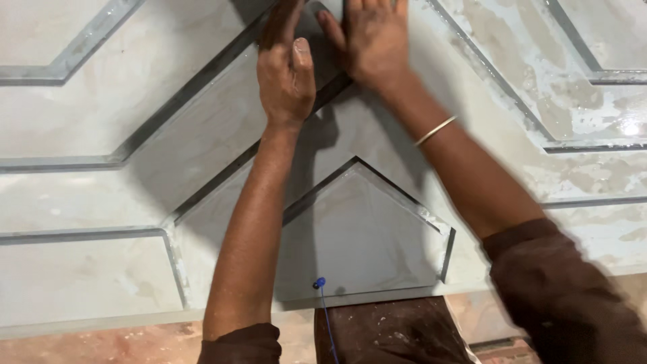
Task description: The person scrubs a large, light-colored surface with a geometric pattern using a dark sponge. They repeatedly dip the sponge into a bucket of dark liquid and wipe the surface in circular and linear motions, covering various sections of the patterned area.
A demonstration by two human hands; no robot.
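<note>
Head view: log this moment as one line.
left hand: pressed on grey tile strip | right hand: flat beside it | surface: pale panel, chevron grooves | bangle: right wrist

No packages, labels, signs or screens show anywhere in this view

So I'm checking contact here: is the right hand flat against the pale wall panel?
Touching. The head view shows the right hand pressed palm-down on the wall panel, no gap visible.
</note>
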